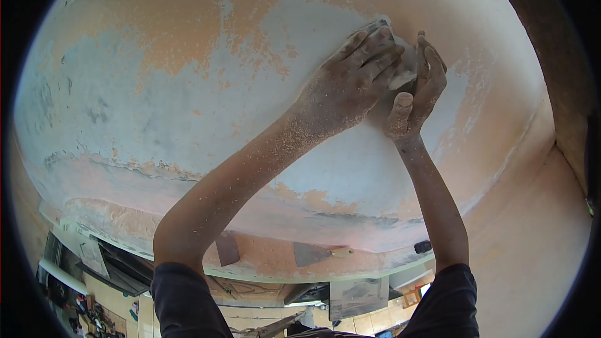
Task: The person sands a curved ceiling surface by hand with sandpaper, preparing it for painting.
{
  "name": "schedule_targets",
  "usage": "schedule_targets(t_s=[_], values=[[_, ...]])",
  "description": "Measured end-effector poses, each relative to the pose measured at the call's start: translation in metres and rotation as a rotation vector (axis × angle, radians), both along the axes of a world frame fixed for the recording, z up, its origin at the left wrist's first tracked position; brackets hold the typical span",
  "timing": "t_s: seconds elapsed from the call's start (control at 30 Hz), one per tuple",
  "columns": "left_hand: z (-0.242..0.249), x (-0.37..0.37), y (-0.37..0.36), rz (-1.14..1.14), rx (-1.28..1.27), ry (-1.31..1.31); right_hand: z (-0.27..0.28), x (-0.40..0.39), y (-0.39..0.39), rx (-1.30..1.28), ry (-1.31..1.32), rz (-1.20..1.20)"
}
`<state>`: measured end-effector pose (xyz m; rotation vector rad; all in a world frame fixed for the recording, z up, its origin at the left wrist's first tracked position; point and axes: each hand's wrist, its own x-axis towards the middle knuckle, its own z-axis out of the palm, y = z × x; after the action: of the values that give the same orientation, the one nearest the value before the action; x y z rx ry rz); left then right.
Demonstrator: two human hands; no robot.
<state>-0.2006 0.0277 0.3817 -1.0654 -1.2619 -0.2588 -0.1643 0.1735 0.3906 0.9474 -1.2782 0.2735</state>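
Both my hands press a small grey sanding pad [400,70] against a large wall surface [188,87] patched in pale blue-grey and orange. My left hand [350,84] lies flat over the pad with fingers spread across its top. My right hand [416,94] grips the pad's right edge, thumb pointing down. Fine dust coats both forearms and my left hand. Most of the pad is hidden under my fingers.
A ledge [263,263] along the wall's lower edge carries a putty knife with a wooden handle [319,253], a second flat scraper blade [226,249] and a small dark object [423,246]. An orange side wall [538,238] meets the surface at the right. Cluttered shelves [87,275] show at lower left.
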Motion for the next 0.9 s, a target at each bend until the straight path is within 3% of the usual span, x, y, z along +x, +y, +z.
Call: schedule_targets(t_s=[0.1, 0.23, 0.27, 0.37, 0.47, 0.57, 0.6, 0.63, 0.7, 0.77, 0.87, 0.9], values=[[0.029, -0.007, -0.027, -0.004, 0.02, 0.021, 0.0, -0.002, 0.0, -0.006, 0.015, 0.024], [0.039, -0.003, -0.012, 0.093, 0.348, -0.055, 0.0, -0.001, -0.001, -0.017, 0.001, 0.038], [0.015, 0.008, 0.008, 0.076, 0.123, -0.04, -0.002, 0.001, 0.0, -0.022, -0.011, 0.019], [0.0, 0.009, 0.011, -0.094, -0.012, -0.06, -0.002, 0.002, 0.0, -0.04, -0.024, 0.02], [0.03, -0.006, -0.019, 0.024, 0.247, -0.026, 0.0, 0.001, -0.003, -0.07, 0.002, 0.067], [0.005, 0.006, -0.002, 0.104, 0.291, -0.073, 0.001, 0.004, -0.005, -0.114, 0.007, -0.007], [-0.012, 0.004, 0.006, -0.025, 0.185, -0.085, 0.0, 0.004, -0.005, -0.105, 0.025, -0.039], [-0.016, 0.003, -0.006, -0.001, 0.183, -0.1, -0.001, 0.005, -0.004, -0.103, 0.01, -0.015], [-0.015, -0.004, -0.054, 0.047, 0.192, -0.111, 0.001, 0.003, -0.003, -0.088, -0.002, 0.035], [-0.01, -0.029, -0.134, 0.139, 0.446, -0.144, 0.003, 0.0, -0.004, -0.075, 0.039, 0.039], [-0.051, -0.03, -0.119, 0.18, 0.572, -0.156, 0.003, 0.003, -0.008, -0.061, 0.041, -0.032], [-0.074, -0.019, -0.086, 0.087, 0.419, -0.271, 0.004, 0.005, -0.009, -0.045, 0.043, -0.074]])
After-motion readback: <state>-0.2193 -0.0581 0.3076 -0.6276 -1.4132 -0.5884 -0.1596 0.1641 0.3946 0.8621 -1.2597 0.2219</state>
